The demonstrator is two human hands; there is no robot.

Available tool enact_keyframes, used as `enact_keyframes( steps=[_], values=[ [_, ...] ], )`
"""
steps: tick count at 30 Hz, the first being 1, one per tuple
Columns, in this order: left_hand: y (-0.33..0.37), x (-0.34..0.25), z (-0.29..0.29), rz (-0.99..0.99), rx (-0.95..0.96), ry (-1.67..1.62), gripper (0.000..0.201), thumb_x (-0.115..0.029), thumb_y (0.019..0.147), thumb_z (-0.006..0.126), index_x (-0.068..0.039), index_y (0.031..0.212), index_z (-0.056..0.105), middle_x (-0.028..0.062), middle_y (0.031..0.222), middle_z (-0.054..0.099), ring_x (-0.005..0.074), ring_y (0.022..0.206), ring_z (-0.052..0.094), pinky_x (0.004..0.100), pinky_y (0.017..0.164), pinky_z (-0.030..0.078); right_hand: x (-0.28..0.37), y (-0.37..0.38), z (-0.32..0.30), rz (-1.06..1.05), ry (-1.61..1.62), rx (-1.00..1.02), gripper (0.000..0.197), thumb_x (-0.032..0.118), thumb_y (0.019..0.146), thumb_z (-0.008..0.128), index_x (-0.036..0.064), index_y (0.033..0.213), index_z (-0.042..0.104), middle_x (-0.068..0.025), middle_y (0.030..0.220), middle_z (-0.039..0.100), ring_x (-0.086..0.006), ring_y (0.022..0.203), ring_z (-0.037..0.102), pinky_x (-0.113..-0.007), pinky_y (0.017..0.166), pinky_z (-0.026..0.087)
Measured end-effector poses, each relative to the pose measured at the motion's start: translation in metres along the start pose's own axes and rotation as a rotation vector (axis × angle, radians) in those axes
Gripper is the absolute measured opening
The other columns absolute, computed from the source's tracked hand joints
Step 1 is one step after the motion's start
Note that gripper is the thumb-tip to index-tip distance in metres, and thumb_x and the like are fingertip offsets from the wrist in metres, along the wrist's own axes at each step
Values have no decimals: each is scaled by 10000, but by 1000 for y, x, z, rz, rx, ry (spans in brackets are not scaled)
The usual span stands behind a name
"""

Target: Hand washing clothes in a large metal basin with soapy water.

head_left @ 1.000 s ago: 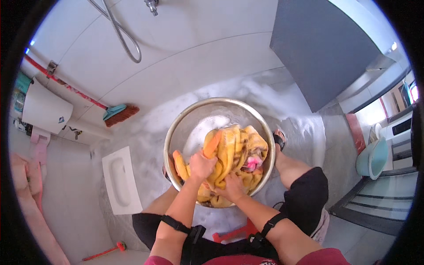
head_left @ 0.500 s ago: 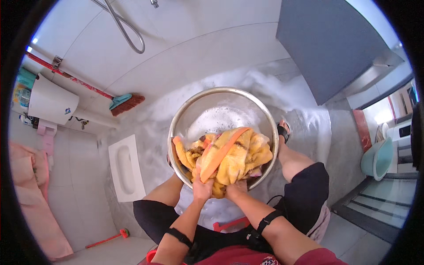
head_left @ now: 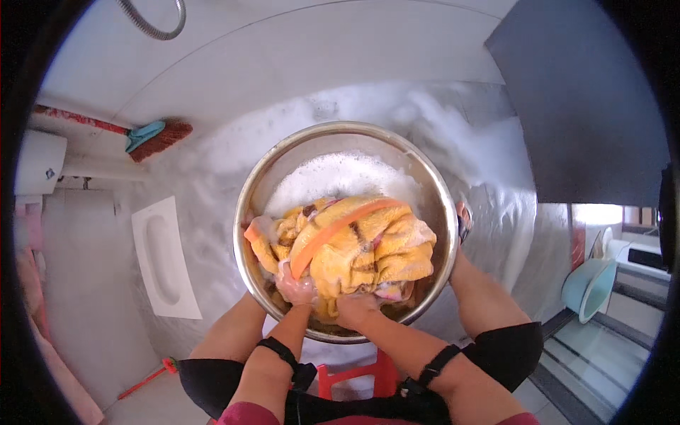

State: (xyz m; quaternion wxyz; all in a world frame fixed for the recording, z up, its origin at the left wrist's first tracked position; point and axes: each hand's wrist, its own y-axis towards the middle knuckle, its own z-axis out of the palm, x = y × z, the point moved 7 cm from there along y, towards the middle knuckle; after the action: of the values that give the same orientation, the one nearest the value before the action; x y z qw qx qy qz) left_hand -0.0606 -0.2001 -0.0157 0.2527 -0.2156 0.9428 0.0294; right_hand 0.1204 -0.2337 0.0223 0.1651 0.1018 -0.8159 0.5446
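Note:
A wide metal basin (head_left: 253, 170) on the wet floor holds white suds (head_left: 340, 177) and a bunched, soaked yellow cloth (head_left: 340, 265). The cloth is thick and fleecy, with an orange trim band and brown markings; whether it is a towel, blanket or garment I cannot tell. My left hand (head_left: 294, 287) is closed on its near left side, next to the orange band. To the right, my right hand (head_left: 356, 309) grips the near edge, its fingertips hidden in the folds. Both hands are inside the near rim.
My knees flank the basin, and a red plastic stool (head_left: 354, 374) is beneath me. A squat toilet (head_left: 168, 258) lies left, a broom (head_left: 161, 138) leans far left. Foam (head_left: 460, 134) covers the floor beyond. A grey panel (head_left: 581, 106) and pale green tub (head_left: 589, 287) are right.
Both hands have moved forward from the near rim into the basin, pushing the cloth with them. My view has shifted, so the basin looks larger.

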Motion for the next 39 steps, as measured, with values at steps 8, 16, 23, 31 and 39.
enact_keyframes(
  steps=[8, 16, 23, 31, 39],
  values=[
    [18, 17, -11, -104, 120, -287, 379, -202, 687, 684, -55, 1030, 623, 226, 876, 660, 471, 877, 614, 518, 767, 486, 13, -95, -185, -41, 80, -331, 505, 604, 856, 641, 118, 837, 777, -140, 731, 701, -325, 701, 690, -440, 659, 535],
    [-38, 4, -22, -351, -140, -219, 798, -433, 775, 769, -47, 1386, 430, 296, 1377, 447, 454, 1258, 457, 505, 1048, 395, -78, 23, -227, 42, 525, -554, 758, 681, 793, 665, 44, 1205, 647, -190, 1195, 672, -301, 1121, 637, -414, 964, 476],
    [-104, -24, 20, -885, 310, -764, 1172, -472, 848, 744, -153, 1578, -116, 216, 1625, -65, 390, 1511, 23, 474, 1216, 154, -78, -8, -201, 113, 386, -635, 725, 653, 795, 688, -14, 1076, 717, -192, 953, 714, -292, 822, 697, -427, 756, 525],
    [-118, 5, 85, -859, 64, -1159, 892, -373, 879, 723, -80, 1545, 207, 229, 1543, 280, 371, 1438, 288, 459, 1167, 282, 7, -122, -115, 191, 115, -753, 575, 619, 768, 725, 63, 907, 768, -166, 831, 718, -340, 822, 699, -437, 772, 521],
    [-95, 121, 38, -564, 95, -1510, 728, -333, 897, 704, -46, 1482, 380, 229, 1449, 457, 361, 1367, 426, 457, 1128, 350, 71, -120, -63, -172, -179, -865, 669, 633, 695, 756, 26, 965, 679, -138, 907, 671, -305, 971, 616, -461, 892, 451]
  ],
)
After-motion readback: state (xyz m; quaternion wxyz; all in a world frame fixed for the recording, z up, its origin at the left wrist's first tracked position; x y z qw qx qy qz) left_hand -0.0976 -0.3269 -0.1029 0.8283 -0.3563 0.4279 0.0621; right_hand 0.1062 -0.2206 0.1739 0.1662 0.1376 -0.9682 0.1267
